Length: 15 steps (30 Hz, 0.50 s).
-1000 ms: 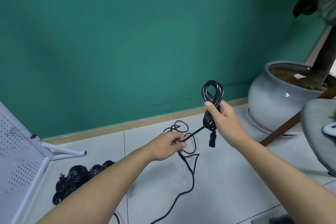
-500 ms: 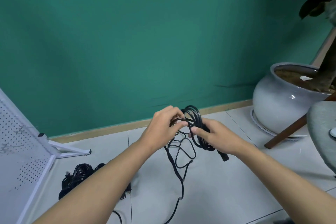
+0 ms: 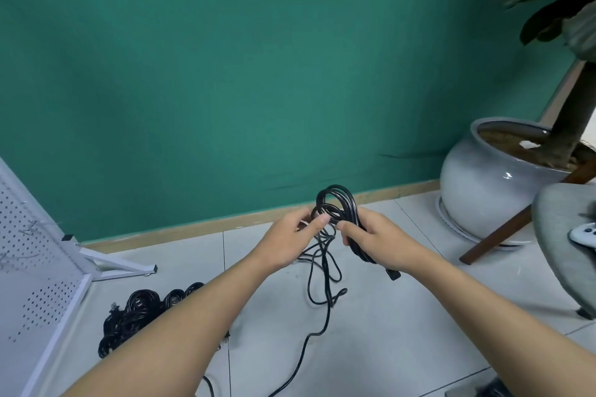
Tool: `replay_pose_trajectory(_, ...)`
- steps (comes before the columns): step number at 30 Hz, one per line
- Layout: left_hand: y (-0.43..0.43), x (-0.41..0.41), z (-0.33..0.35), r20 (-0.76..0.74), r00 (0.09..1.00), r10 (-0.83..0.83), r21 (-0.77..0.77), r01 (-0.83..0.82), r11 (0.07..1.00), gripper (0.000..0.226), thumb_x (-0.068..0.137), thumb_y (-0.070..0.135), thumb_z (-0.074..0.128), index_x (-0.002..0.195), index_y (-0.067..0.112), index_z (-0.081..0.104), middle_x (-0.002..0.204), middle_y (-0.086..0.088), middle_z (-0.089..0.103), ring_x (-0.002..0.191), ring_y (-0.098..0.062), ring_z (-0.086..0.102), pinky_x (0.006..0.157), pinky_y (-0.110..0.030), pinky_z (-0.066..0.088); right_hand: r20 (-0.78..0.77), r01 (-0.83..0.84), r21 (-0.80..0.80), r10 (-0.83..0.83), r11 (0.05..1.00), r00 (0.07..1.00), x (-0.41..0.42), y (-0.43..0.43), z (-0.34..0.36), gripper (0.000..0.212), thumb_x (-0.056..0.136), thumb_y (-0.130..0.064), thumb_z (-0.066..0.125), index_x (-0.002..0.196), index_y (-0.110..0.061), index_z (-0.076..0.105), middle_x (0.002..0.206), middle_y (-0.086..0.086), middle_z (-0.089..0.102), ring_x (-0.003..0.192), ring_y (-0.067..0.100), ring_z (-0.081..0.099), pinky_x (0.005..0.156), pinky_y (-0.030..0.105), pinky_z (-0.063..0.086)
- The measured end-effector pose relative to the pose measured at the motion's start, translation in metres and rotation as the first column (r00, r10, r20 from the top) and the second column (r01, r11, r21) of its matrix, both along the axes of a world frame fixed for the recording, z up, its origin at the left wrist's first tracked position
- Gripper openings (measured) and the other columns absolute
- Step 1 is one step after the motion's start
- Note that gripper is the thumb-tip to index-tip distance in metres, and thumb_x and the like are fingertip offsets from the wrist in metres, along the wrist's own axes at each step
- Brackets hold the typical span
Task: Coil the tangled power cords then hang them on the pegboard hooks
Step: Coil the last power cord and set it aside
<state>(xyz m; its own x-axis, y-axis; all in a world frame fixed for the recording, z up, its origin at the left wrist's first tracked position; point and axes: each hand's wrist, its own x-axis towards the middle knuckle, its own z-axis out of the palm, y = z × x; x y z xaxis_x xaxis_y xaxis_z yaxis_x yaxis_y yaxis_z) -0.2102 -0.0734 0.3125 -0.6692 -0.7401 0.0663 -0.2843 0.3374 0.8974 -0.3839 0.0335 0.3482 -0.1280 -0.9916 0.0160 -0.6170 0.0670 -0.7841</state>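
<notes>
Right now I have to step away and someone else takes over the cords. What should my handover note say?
Left hand pinches one loop; right hand grips the half-wound coil. Its loose tail trails to the floor. More black cords lie piled by the white pegboard. Done: part of one coil. Left: wind in the tail, sort the pile, hang them all on the pegboard.

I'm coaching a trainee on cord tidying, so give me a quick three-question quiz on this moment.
1. True or false: the right hand holds the coil.
2. The pile of cords lies: A) in the pot, B) on the floor beside the pegboard, C) on the chair.
3. Fill in: the tail hangs from the coil down to the ____.
Key: 1 true; 2 B; 3 floor.
</notes>
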Motion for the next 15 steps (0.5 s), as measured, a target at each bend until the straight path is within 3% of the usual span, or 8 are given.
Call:
replay_pose_trajectory(3,-0.003,0.004,-0.011,0.072,0.992,-0.099,0.063,0.095,0.993,0.015,0.103,0.041,0.059,0.109,0.031,0.068,0.105,0.017,0.071,0.094,0.002,0.067,0.076,-0.011,0.046,0.028,0.022,0.003,-0.022,1.0,0.999,0.0,-0.001,0.001,0.025,0.106,-0.024,0.052,0.082,-0.024,0.056,0.057,-0.019,0.058,0.052,0.004,0.048,0.057,0.025,0.04)
replay_pose_trajectory(7,-0.008,0.004,-0.027,0.164,0.977,-0.134,0.014,0.134,0.991,0.014,0.1,0.013,0.064,0.113,0.016,0.061,0.116,0.005,0.068,0.112,-0.008,0.065,0.092,-0.015,0.049,0.127,0.032,-0.002,-0.031,0.999,0.991,-0.004,-0.001,0.0,0.025,0.106,-0.028,0.054,0.083,-0.016,0.058,0.064,-0.007,0.059,0.057,0.02,0.049,0.057,0.034,0.04)
replay_pose_trajectory(9,-0.01,0.003,-0.036,0.24,0.963,-0.121,-0.003,0.126,0.992,0.014,0.1,0.014,0.063,0.111,0.021,0.062,0.108,0.006,0.07,0.102,-0.006,0.066,0.09,-0.024,0.049,0.195,0.053,-0.027,-0.047,0.998,0.98,-0.005,-0.002,0.002,0.027,0.106,-0.028,0.054,0.088,-0.008,0.059,0.071,0.005,0.058,0.061,0.022,0.049,0.058,0.037,0.039)
replay_pose_trajectory(11,-0.013,0.004,-0.04,0.257,0.963,-0.077,0.002,0.079,0.997,0.013,0.103,0.016,0.058,0.105,0.025,0.067,0.091,-0.004,0.073,0.077,-0.01,0.064,0.074,-0.031,0.048,0.261,0.109,-0.059,-0.09,0.992,0.961,-0.01,-0.002,0.004,0.03,0.106,-0.029,0.054,0.088,-0.005,0.057,0.074,0.014,0.055,0.063,0.025,0.048,0.06,0.039,0.038)
replay_pose_trajectory(12,-0.015,0.004,-0.039,0.23,0.973,-0.036,0.009,0.035,0.999,0.016,0.104,0.017,0.056,0.102,0.025,0.069,0.088,-0.007,0.074,0.075,-0.01,0.064,0.071,-0.032,0.048,0.281,0.144,-0.067,-0.119,0.987,0.952,-0.014,-0.002,0.004,0.031,0.105,-0.029,0.054,0.087,-0.005,0.057,0.073,0.015,0.054,0.062,0.025,0.047,0.06,0.04,0.037)
replay_pose_trajectory(15,-0.017,0.0,-0.027,0.15,0.988,0.044,0.023,-0.048,0.999,0.017,0.104,0.013,0.056,0.099,0.018,0.072,0.098,0.001,0.076,0.078,0.002,0.068,0.072,-0.019,0.051,0.274,0.239,-0.054,-0.216,0.969,0.937,-0.028,-0.002,-0.003,0.032,0.105,-0.032,0.053,0.087,-0.006,0.056,0.069,0.011,0.056,0.057,0.023,0.048,0.058,0.037,0.039)
